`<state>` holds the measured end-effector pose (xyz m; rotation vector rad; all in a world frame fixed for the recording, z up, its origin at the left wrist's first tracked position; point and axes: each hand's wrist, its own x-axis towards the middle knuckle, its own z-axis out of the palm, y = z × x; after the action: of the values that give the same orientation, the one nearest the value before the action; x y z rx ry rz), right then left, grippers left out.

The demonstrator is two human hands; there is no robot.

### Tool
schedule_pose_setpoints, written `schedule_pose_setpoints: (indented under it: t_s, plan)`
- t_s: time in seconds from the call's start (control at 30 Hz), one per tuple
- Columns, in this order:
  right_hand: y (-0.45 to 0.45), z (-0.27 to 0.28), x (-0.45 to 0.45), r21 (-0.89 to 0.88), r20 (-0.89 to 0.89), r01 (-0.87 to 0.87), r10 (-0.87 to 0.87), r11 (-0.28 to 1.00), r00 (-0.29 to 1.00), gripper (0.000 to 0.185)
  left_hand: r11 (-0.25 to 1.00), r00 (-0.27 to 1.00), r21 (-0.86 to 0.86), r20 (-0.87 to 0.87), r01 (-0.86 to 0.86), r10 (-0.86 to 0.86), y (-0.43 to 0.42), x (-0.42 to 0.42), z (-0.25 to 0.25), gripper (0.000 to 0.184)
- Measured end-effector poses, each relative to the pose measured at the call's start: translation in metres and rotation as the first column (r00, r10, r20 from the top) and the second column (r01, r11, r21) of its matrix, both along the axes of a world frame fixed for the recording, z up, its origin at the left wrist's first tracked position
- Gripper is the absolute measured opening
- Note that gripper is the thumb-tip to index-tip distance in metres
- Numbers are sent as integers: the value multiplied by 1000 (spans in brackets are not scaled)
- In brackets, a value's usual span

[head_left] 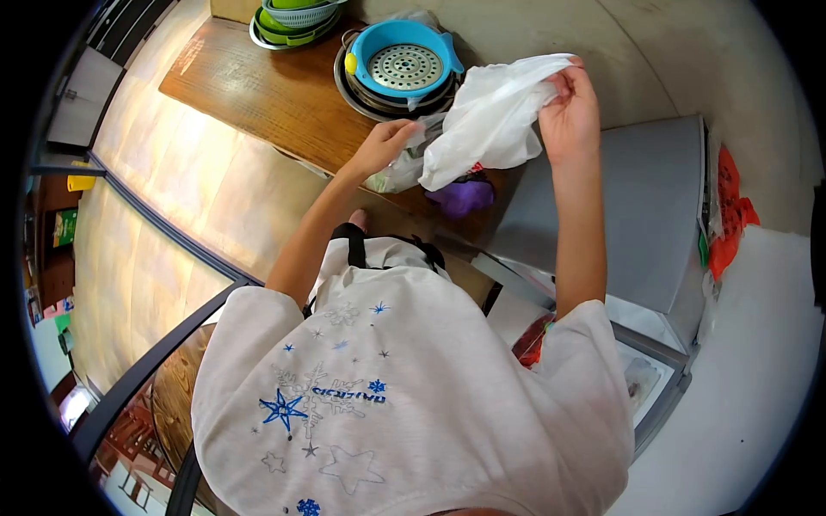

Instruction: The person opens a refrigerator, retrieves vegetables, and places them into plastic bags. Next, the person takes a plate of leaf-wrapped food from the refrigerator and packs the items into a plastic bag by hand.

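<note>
From the left, we are seeing a stack of green bowls [297, 38] sitting on the wooden surface [258, 95]. Our left hand [385, 148] is pinching thin clear plastic, seemingly part of the clear bag [398, 176] beneath it; whether it is touching the white bag [489, 112] too, we cannot tell. The white bag is hanging between our hands, near the blue basin [404, 33], with a purple bag [465, 198] showing below. Farther right, our right hand [570, 107] is pinching its upper edge, near the grey fridge [650, 206]. For handling it well, we are better off gripping lightly and evenly (thin plastic is likely to tear under a hard tug). Left to right, we are counting one stack of bowls, its number unclear, one clear bag, one basin, one white bag, one purple bag and one fridge.
</note>
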<state>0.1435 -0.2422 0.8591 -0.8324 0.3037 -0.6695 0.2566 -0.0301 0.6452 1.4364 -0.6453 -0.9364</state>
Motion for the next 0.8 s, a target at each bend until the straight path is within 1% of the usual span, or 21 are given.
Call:
schedule_pose_setpoints:
  t_s: [0.03, 0.07, 0.1, 0.13, 0.17, 0.2, 0.23, 0.27, 0.3, 0.33, 0.37, 0.4, 0.43, 0.47, 0.53, 0.6, 0.7, 0.8]
  plan:
    - [2, -1, 3, -15, -28, 13, -14, 1000, 1000, 11, 999, 1000, 52, -5, 9, -9, 3, 3, 0, 41]
    - [8, 2, 3, -78, -63, -44, 39, 996, 997, 10, 994, 1000, 104, -11, 18, -16, 6, 4, 2, 42]
    - [14, 6, 0, -139, -101, -102, 89, 985, 991, 10, 993, 999, 115, 35, -12, 8, 6, 4, 2, 42]
    - [16, 8, -1, -197, -139, -162, 136, 967, 981, 10, 997, 982, 62, 183, -48, 36, 3, 7, -6, 41]
    - [16, 9, 0, -312, -145, -230, 194, 922, 970, 6, 997, 943, 4, 326, -77, 71, 0, 8, -11, 40]
    - [16, 12, 1, -460, -240, -241, 141, 855, 960, 4, 994, 882, -56, 457, -97, 112, -3, 8, -15, 39]
    - [17, 18, 0, -590, -326, -262, 72, 764, 943, 3, 991, 860, 50, 502, -128, 86, -2, 10, -20, 37]
    - [19, 22, -2, -698, -398, -295, -11, 653, 917, 3, 984, 804, 126, 594, -127, 28, 1, 10, -11, 38]
    - [17, 24, -3, -748, -427, -312, -65, 587, 902, 7, 971, 736, 198, 677, -134, -36, 2, 12, -1, 39]
    - [16, 27, -3, -778, -435, -319, -98, 542, 895, 7, 952, 655, 266, 748, -150, -106, 3, 14, 9, 40]
    - [15, 31, -4, -806, -439, -325, -131, 494, 889, 7, 931, 702, 342, 695, -131, -157, 4, 14, 26, 43]
    - [14, 34, -4, -831, -441, -332, -166, 446, 882, 7, 948, 668, 270, 738, -168, -91, 3, 14, 21, 43]
    - [13, 35, -3, -841, -426, -322, -165, 434, 890, 7, 960, 632, 195, 775, -201, -25, 2, 14, 11, 44]
    - [10, 36, -1, -851, -410, -311, -166, 423, 897, 8, 966, 593, 117, 804, -229, 43, 0, 13, 12, 44]
    - [3, 35, 2, -871, -387, -291, -186, 397, 903, 8, 971, 711, 97, 697, -220, 91, -5, 11, 13, 47]
    - [-5, 30, 4, -888, -373, -278, -219, 367, 902, 10, 977, 828, 78, 548, -197, 123, -7, 11, 9, 47]
    - [-13, 22, 1, -881, -399, -304, -223, 363, 889, 12, 986, 813, -16, 563, -169, 148, -4, 7, -6, 44]
    - [-14, 17, -5, -888, -392, -295, -246, 353, 886, 14, 977, 693, -20, 702, -211, 164, 3, 6, -12, 44]
